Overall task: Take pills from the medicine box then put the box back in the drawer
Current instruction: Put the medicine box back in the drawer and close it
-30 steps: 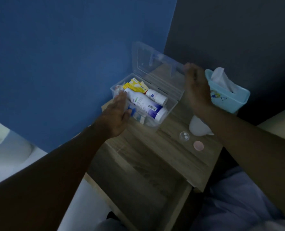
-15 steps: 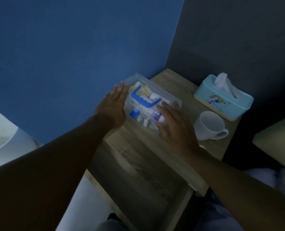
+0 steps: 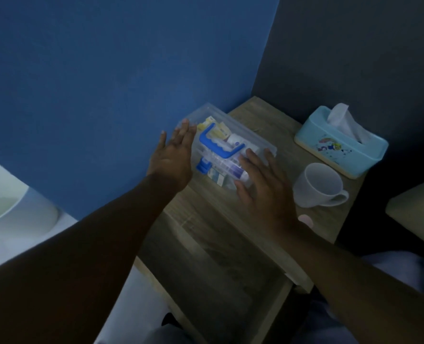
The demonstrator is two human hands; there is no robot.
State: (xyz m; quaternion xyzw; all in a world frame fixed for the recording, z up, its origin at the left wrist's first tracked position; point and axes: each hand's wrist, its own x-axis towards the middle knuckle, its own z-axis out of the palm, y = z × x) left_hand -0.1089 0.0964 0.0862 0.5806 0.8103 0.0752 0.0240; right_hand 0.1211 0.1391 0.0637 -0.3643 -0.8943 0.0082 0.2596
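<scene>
Flat hands [image 3: 175, 155] flanking closed medicine box [image 3: 260, 142]

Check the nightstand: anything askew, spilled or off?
Nothing spilled or damaged. The medicine box sits lid-shut between left hand and right hand. The mug lies tipped on its side beside it, and the drawer below stands open.

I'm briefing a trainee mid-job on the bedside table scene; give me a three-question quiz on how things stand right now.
1. True or false: the medicine box has its lid closed.
2. Which stands nearest the right hand? A) mug B) tissue box C) drawer
3. Fill in: the left hand lies flat against the box's ____ end, the one by the blue wall.

Key:
1. True; the blue handle lies on top.
2. A.
3. Left.
</scene>
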